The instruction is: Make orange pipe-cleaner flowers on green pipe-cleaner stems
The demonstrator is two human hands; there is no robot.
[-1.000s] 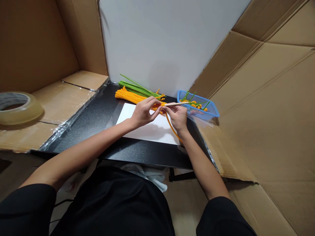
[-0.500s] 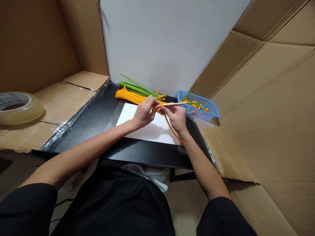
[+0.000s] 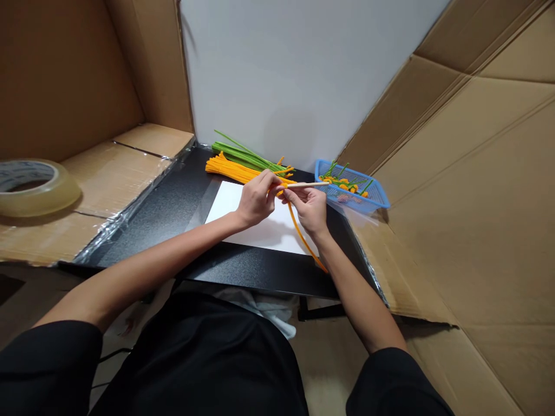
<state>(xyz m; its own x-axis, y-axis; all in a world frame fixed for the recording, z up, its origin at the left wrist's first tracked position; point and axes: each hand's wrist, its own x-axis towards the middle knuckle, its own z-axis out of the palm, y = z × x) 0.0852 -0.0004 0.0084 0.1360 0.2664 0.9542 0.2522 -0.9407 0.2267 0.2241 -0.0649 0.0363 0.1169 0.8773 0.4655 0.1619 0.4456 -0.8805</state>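
Note:
My left hand (image 3: 256, 200) is closed in a pinch on an orange pipe cleaner (image 3: 300, 232), at the left end of a thin, pale wooden stick (image 3: 310, 184). Facing it, my right hand (image 3: 311, 209) pinches at the same spot, and the stick lies along its fingers, pointing right. From the fingertips the pipe cleaner's loose tail curves down past my right wrist towards the table's front edge. How the pipe cleaner goes round the stick is mostly hidden by my fingers. Beneath both hands is a white sheet (image 3: 229, 209).
Behind my hands lie a bundle of orange pipe cleaners (image 3: 229, 167) and a green bundle (image 3: 236, 153). A blue basket (image 3: 377, 199) at right holds orange and green pieces. Wide clear tape (image 3: 47, 196) rests on cardboard (image 3: 117, 170) left of the black table (image 3: 160, 190).
The pipe cleaner's loose tail has swung and hangs lower, its end now nearer the table's front edge. Both hands keep their pinch in nearly the same place. The view has shifted slightly.

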